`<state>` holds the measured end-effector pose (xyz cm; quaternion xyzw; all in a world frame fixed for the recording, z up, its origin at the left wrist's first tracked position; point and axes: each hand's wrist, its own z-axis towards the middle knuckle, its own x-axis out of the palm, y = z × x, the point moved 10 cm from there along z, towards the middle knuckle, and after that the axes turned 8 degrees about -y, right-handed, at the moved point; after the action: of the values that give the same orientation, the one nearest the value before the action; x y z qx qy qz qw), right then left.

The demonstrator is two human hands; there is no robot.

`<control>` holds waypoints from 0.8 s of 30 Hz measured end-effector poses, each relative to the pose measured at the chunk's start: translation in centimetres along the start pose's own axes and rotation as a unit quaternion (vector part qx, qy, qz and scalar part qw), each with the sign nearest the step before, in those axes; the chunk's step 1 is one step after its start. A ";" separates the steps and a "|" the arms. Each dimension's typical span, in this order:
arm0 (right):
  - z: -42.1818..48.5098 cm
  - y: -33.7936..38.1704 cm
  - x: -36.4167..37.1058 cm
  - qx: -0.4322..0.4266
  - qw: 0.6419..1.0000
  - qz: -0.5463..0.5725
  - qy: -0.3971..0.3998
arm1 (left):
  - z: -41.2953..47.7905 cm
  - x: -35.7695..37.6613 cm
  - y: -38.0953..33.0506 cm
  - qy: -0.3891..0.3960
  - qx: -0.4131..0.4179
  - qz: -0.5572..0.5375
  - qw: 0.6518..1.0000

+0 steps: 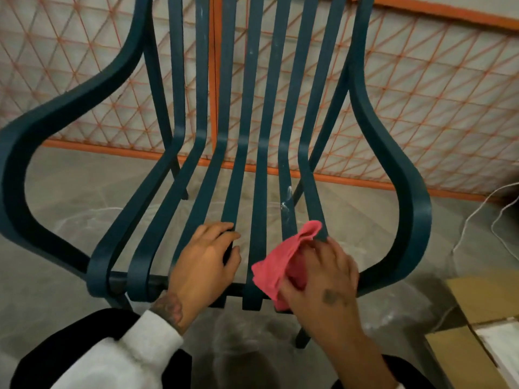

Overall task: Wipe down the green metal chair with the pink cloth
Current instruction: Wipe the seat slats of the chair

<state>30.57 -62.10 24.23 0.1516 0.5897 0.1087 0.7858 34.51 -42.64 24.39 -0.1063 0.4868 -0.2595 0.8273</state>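
The green metal chair (252, 113) fills the view, its flat slats running from the tall back down into the seat, with curved armrests on both sides. My left hand (203, 259) grips a seat slat near the front edge, fingers curled around it. My right hand (323, 273) presses the crumpled pink cloth (280, 259) onto the right-hand seat slats near the front. White smears (287, 203) mark one slat just beyond the cloth.
An orange-framed mesh panel (421, 102) stands behind the chair. Cardboard boxes (477, 318) sit on the grey floor at the lower right. White cables (483, 217) trail across the floor at the right. My knees show at the bottom.
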 end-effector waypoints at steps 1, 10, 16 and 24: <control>-0.8 0.3 1.3 -0.020 0.999 -0.050 -0.001 | -0.2 0.1 0.1 -0.003 -0.004 -0.004 1.000; -0.9 3.7 4.0 -0.148 0.981 -0.095 -0.076 | 0.5 -2.5 1.6 -0.096 -0.089 -0.095 0.987; -1.6 4.3 1.6 -0.220 0.964 0.071 -0.127 | 0.5 -1.8 1.8 -0.092 -0.088 -0.098 0.987; 0.4 3.0 3.1 -0.171 0.983 0.053 0.029 | 0.1 -0.7 1.6 -0.072 -0.051 -0.047 0.995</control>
<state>31.86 -58.27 22.69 0.0427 0.5762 0.2537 0.7757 34.85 -40.96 24.26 -0.1892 0.4325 -0.2647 0.8409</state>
